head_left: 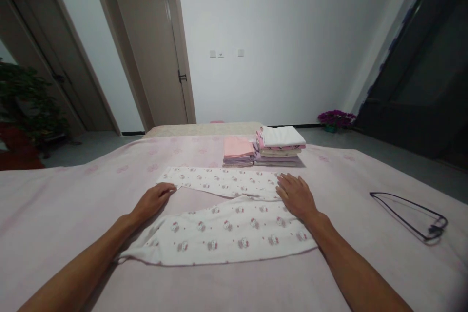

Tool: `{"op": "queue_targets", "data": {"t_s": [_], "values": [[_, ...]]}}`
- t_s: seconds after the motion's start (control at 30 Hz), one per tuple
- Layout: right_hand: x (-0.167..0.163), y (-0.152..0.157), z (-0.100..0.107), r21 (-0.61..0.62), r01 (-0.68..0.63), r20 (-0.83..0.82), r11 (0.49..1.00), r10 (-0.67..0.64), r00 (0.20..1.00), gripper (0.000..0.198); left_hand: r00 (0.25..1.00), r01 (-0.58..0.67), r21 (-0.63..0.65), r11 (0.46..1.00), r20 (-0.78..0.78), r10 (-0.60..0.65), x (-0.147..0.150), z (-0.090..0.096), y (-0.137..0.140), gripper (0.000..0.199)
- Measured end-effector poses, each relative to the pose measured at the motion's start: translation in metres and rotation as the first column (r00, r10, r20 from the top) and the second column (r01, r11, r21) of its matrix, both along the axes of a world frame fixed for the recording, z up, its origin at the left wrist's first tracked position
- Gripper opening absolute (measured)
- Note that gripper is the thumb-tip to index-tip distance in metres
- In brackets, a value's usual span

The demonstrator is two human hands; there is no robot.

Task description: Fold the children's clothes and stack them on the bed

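Observation:
White children's trousers (pixel 226 234) printed with small cat faces and bows lie spread on the bed, the two legs parted in a narrow V. My left hand (pixel 158 200) is at the cuff of the far leg, its fingers curled together on the fabric edge. Near the waist end, at the right, my right hand (pixel 298 196) rests palm down with fingers stretched out over the cloth. The cuff of the near leg lies partly behind my left forearm.
Behind the trousers stand two stacks of folded clothes, a lower one with a pink top piece (pixel 238 147) and a taller one topped by white cloth (pixel 283 136). A black-framed looped object (pixel 409 214) lies on the pink bedsheet (pixel 351 180) at right. Purple flowers (pixel 335 118) stand beyond.

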State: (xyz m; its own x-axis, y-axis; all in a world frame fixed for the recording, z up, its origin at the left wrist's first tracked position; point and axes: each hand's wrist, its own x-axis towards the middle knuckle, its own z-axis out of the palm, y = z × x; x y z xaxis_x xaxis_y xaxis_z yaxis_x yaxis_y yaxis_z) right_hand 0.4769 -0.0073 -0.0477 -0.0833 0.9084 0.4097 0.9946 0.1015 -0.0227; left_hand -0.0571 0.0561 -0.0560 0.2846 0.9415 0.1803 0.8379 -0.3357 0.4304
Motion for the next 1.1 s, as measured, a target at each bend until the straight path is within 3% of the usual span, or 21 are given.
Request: {"op": "queue_targets", "data": {"t_s": [0.1, 0.23, 0.33, 0.4, 0.57, 0.67, 0.77, 0.87, 1.0, 1.03, 1.1], "values": [[-0.017, -0.022, 0.021, 0.001, -0.228, -0.109, 0.974, 0.226, 0.968, 0.03, 0.995, -0.021, -0.142, 0.99, 0.097, 0.035, -0.015, 0.02, -0.036, 0.044], [-0.046, -0.069, 0.043, -0.218, -0.503, -0.243, 0.836, 0.453, 0.858, 0.013, 0.998, -0.045, -0.299, 0.953, 0.03, 0.056, -0.03, 0.034, -0.074, 0.042], [-0.064, -0.101, 0.049, -0.299, -0.586, -0.205, 0.753, 0.549, 0.81, 0.009, 1.0, 0.002, -0.344, 0.939, 0.03, 0.009, -0.039, 0.03, -0.088, 0.04], [-0.071, -0.114, 0.049, -0.32, -0.591, -0.134, 0.741, 0.582, 0.802, 0.012, 0.996, 0.029, -0.339, 0.94, 0.085, 0.0, -0.041, 0.027, -0.093, 0.041], [-0.075, -0.115, 0.042, -0.324, -0.514, -0.001, 0.795, 0.543, 0.84, 0.022, 0.928, 0.04, -0.382, 0.923, 0.357, 0.107, -0.035, 0.042, -0.11, 0.043], [-0.07, -0.113, 0.045, -0.313, -0.552, -0.062, 0.773, 0.563, 0.824, 0.031, 0.9, 0.001, -0.44, 0.898, 0.391, 0.191, -0.039, 0.058, -0.119, 0.046], [-0.064, -0.119, 0.055, -0.318, -0.594, -0.146, 0.739, 0.581, 0.801, 0.04, 0.928, -0.031, -0.497, 0.867, 0.309, 0.21, -0.055, 0.06, -0.122, 0.046], [-0.059, -0.127, 0.063, -0.389, -0.599, -0.233, 0.7, 0.554, 0.799, 0.043, 0.979, -0.048, -0.486, 0.872, 0.152, 0.138, -0.073, 0.049, -0.12, 0.043], [-0.05, -0.124, 0.064, -0.508, -0.597, -0.469, 0.621, 0.383, 0.796, 0.036, 0.991, -0.126, -0.385, 0.914, -0.086, 0.1, -0.079, 0.036, -0.12, 0.033], [-0.046, -0.119, 0.063, -0.51, -0.58, -0.522, 0.636, 0.307, 0.796, 0.032, 0.985, -0.152, -0.358, 0.921, -0.128, 0.113, -0.078, 0.036, -0.119, 0.032], [-0.035, -0.103, 0.059, -0.461, -0.506, -0.587, 0.729, 0.177, 0.79, 0.03, 0.971, -0.202, -0.303, 0.931, -0.184, 0.151, -0.071, 0.039, -0.117, 0.034]]}}
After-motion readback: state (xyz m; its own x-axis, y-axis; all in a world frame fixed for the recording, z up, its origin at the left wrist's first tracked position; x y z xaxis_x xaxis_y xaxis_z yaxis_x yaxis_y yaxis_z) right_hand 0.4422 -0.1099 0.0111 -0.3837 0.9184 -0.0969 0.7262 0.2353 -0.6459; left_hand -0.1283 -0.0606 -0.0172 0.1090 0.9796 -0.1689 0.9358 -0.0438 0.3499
